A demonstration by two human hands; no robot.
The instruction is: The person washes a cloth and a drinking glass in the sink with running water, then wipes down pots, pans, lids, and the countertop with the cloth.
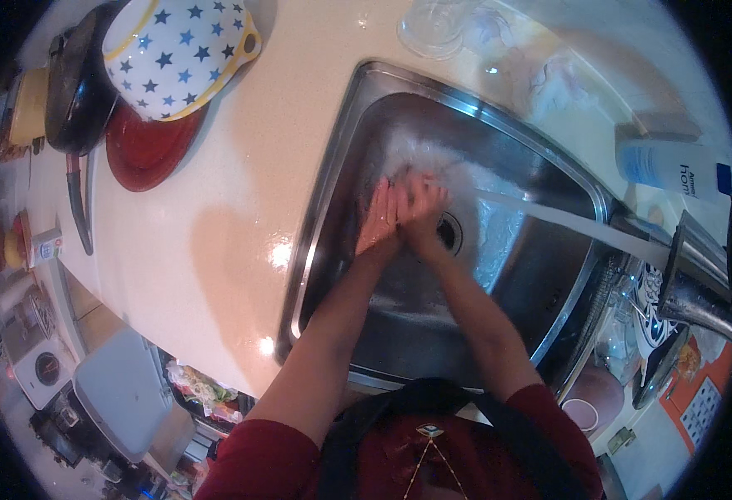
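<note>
My left hand (380,215) and my right hand (421,203) are together, low inside a stainless steel sink (397,312). The left hand's fingers are extended, while the right hand's blurred fingers bend across beside them. No object shows in either hand, though the space between the palms is hidden. A stream of water (566,219) runs from the metal faucet (694,275) on the right towards the hands and splashes around them. Just right of my right wrist is the round drain (447,232), partly covered by that hand.
On the left counter, a star-patterned bowl (184,56) leans over a red plate (147,150) beside a black frying pan (78,94). A plastic bottle (666,165) stands by the sink's right corner. Dishes and a pink cup (594,394) are at lower right. An open-lidded bin (128,387) is lower left.
</note>
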